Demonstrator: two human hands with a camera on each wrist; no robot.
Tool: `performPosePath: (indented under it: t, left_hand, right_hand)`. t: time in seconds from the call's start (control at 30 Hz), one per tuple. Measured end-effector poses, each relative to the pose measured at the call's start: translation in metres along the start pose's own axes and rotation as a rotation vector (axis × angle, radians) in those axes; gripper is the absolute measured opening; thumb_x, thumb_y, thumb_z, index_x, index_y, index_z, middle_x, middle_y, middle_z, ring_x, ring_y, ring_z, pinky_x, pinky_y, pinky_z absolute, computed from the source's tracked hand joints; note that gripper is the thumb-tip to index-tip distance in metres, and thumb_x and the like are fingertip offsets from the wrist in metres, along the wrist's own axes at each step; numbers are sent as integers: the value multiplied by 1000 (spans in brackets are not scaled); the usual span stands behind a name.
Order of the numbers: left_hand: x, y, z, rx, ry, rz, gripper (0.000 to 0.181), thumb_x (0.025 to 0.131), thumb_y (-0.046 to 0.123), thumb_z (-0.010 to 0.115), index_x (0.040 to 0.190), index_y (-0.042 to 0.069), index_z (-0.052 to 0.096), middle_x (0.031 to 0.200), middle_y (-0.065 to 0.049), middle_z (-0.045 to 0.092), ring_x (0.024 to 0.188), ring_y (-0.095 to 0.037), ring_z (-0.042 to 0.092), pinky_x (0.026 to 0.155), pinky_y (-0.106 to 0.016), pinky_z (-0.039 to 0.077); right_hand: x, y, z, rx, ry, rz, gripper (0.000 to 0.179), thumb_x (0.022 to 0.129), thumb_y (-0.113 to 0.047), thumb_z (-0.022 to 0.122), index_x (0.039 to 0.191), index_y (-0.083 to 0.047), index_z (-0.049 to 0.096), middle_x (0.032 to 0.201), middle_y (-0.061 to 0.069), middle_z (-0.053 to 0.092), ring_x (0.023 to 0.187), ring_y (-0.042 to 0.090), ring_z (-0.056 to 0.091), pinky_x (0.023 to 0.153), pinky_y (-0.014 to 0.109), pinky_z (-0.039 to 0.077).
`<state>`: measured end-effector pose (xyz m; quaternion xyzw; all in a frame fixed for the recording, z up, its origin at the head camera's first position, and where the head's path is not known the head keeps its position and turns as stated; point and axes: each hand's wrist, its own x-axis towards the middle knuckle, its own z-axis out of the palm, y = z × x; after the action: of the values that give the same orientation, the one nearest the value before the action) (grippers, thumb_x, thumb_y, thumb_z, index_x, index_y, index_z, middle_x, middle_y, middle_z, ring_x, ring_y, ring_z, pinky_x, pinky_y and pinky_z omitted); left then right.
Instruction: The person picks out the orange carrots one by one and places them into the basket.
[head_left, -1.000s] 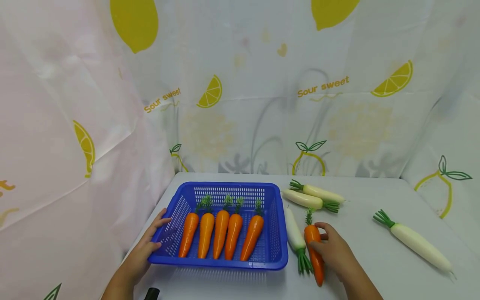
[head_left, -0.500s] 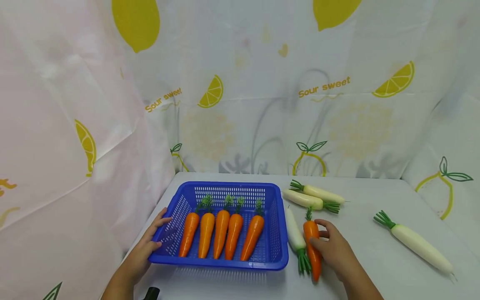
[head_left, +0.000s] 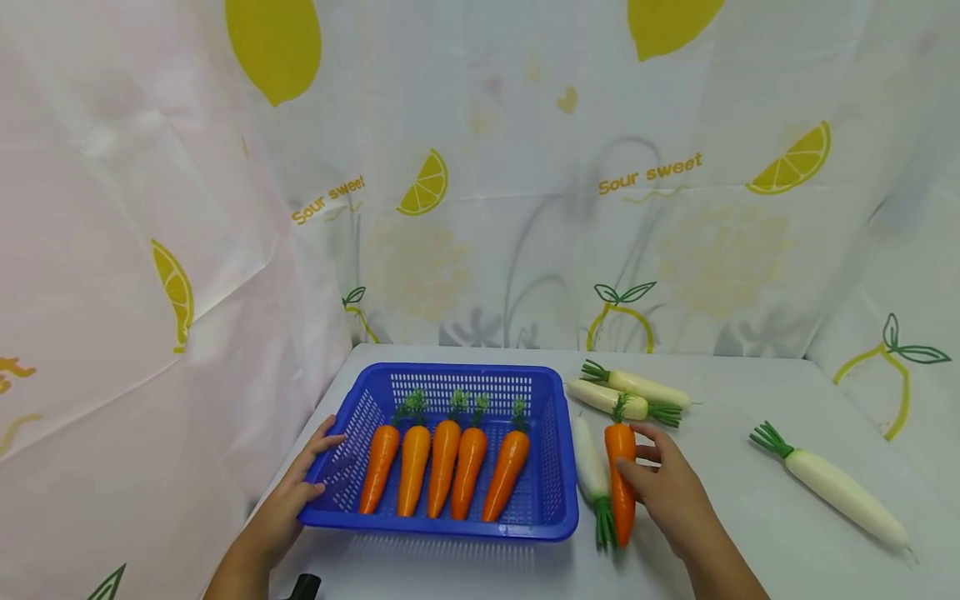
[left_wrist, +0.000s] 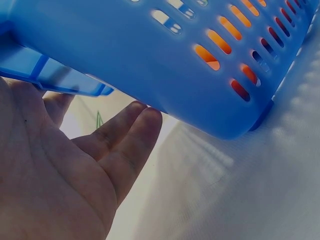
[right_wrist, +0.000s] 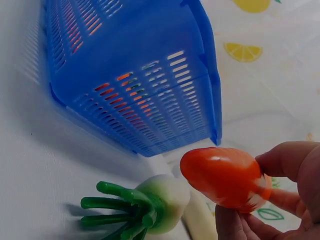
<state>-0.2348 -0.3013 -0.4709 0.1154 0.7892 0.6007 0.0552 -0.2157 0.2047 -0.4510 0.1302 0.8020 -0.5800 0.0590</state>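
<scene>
My right hand pinches an orange carrot between thumb and fingers, its green top pointing away. In the right wrist view the carrot is seen end-on beside the basket's outer wall. Below it lies a white radish with green stalks toward me, partly overlapped by the carrot. My left hand holds the left rim of a blue plastic basket; in the left wrist view two fingertips meet its outer wall. Several carrots lie in a row inside, tops toward the back.
Two white radishes lie crossed behind the carrot, the rear radish and the nearer radish. Another radish rests at the far right of the white table. A black object shows at the front edge. A lemon-print curtain surrounds the table.
My right hand has raised the carrot and shifted it slightly left and away, over the radish's stalks. My left hand and the basket stay in place.
</scene>
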Motion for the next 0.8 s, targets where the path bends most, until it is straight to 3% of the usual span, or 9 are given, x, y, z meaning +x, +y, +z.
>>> performPosePath:
  t: [0.4, 0.8]
  left_hand:
    - [1, -2, -1, -2, 2, -8, 71, 87, -1, 43, 157, 8, 37, 178, -5, -7, 155, -60, -5, 111, -81, 25]
    - [-1, 0, 0, 1, -6, 10, 71, 86, -1, 44, 156, 8, 37, 177, -7, -6, 155, -60, -6, 111, -81, 23]
  right_hand:
    - [-9, -24, 7, 65, -2, -55, 69, 102, -25, 65, 162, -18, 31, 154, 25, 41, 132, 42, 56, 92, 45, 62]
    - [-12, -49, 26, 184, -49, -132, 63, 103, -18, 62, 160, -19, 34, 150, 23, 47, 129, 39, 61, 95, 47, 61]
